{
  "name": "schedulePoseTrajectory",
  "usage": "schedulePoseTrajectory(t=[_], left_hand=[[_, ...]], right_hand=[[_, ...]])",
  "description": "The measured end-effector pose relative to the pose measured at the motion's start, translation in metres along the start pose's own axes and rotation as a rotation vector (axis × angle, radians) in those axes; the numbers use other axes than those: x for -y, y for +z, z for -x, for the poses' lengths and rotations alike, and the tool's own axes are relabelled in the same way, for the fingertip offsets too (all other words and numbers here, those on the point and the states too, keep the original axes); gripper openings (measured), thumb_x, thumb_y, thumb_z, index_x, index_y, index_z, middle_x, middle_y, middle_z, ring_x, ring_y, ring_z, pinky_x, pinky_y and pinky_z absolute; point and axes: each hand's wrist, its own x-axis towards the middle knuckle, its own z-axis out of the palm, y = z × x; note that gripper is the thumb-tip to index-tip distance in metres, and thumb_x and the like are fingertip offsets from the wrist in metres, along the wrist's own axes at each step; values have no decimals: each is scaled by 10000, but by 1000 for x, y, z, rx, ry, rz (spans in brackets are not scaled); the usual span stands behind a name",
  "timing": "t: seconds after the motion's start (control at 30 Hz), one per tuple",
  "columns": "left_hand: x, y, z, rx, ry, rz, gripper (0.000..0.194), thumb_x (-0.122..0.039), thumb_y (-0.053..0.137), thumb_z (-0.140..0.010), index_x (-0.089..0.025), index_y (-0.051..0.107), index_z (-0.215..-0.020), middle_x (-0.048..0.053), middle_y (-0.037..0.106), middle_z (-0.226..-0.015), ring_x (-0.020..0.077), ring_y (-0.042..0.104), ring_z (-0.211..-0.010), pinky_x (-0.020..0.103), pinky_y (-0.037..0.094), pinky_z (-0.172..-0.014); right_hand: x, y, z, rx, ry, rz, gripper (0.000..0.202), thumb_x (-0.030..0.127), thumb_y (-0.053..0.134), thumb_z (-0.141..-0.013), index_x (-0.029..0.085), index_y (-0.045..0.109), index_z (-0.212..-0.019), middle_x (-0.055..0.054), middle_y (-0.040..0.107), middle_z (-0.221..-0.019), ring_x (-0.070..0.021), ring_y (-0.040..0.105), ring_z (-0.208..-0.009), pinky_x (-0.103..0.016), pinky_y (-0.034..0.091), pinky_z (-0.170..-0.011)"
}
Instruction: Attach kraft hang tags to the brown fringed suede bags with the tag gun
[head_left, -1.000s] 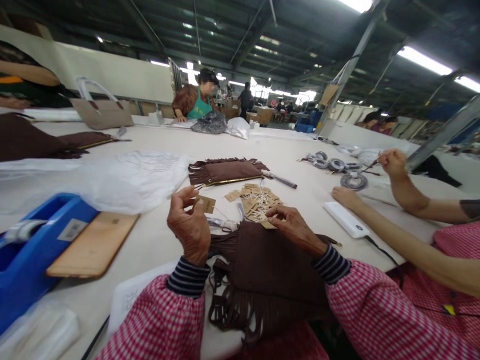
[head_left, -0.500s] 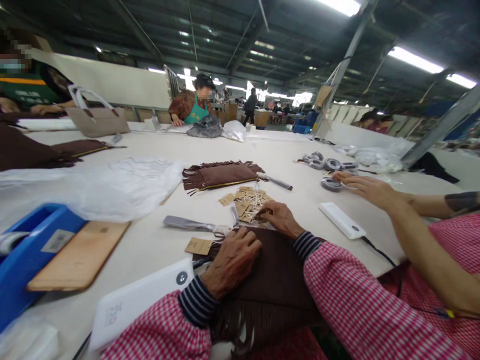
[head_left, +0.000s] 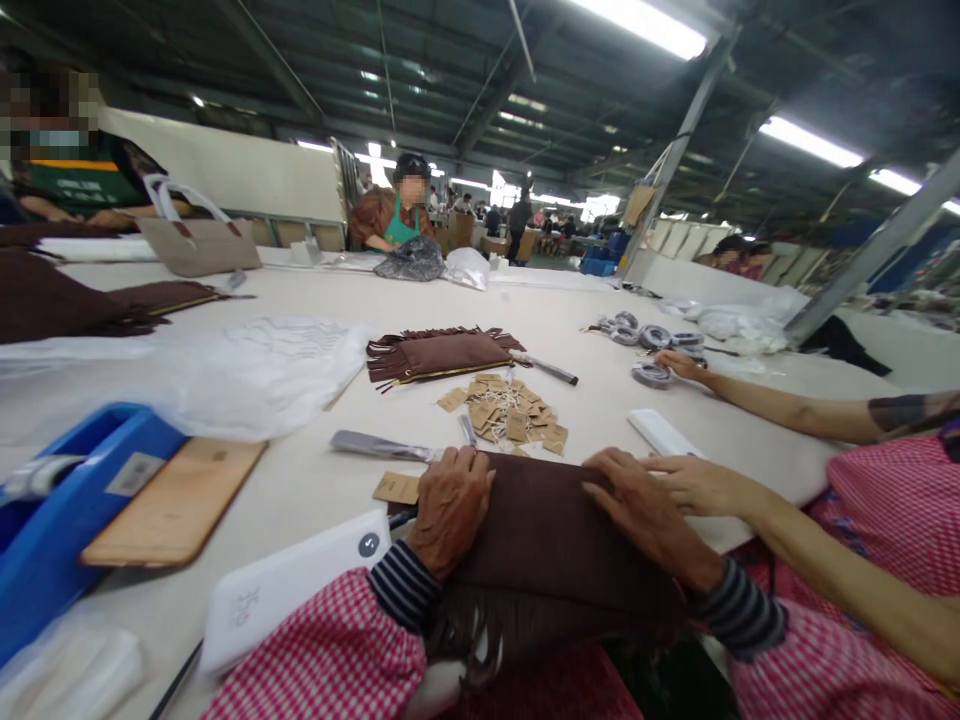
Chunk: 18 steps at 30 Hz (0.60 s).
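A dark brown fringed bag [head_left: 555,540] lies at the table's near edge, its fringe hanging toward me. My left hand [head_left: 452,505] grips its upper left corner, fingers bent together over the edge. At the upper right corner, my right hand [head_left: 645,505] rests on the bag with fingers spread. A kraft tag [head_left: 396,488] lies just left of my left hand, beside a grey wrapped strap [head_left: 379,446]. Beyond the bag is a pile of kraft tags with white strings [head_left: 516,412]. Farther off lies a smaller brown fringed pouch [head_left: 454,355] with a gold zipper.
Left are a blue tape dispenser [head_left: 82,520], a gold phone [head_left: 176,500] and a white power bank [head_left: 300,585]. A co-worker's hands [head_left: 697,480] reach in from the right, near another power bank [head_left: 660,432] and grey coils [head_left: 651,375]. Another person sits across the table.
My right hand has left the tag pile and moved right onto the bag's corner. My left hand has shifted slightly left. The co-worker's second hand now shows beside my right hand.
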Motion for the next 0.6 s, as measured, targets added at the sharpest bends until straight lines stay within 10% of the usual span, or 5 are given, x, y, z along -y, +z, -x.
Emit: schedulePoseTrajectory(t=[0.17,0.33,0.6], left_hand=[[5,-6,1,116,-168,23,297,-379,481,-1006,-159,586,-1175,138,719,-963,292,678,-878,350,432,-720],[15,-7,-1,149,-326,422,373,-366,632,-886,-212,524,-1208,24,672,-834,246,658,-821,314,415,-706],[16,-15,-1,69,-426,1157,486,-375,688,-767,-234,486,-1186,-58,535,-793,140,559,-668,248,430,-616]], right_hand=[[22,-3,83,-110,-12,10,190,225,516,-980,281,666,-1082,-83,689,-1132,-259,627,-1123,-424,510,-999],[3,11,137,-399,360,-135,241,426,584,-920,233,706,-996,-87,714,-1053,-265,675,-1008,-401,563,-894],[19,34,147,-487,1004,-872,593,594,791,-701,183,678,-1114,-76,716,-1015,-205,662,-757,-250,522,-513]])
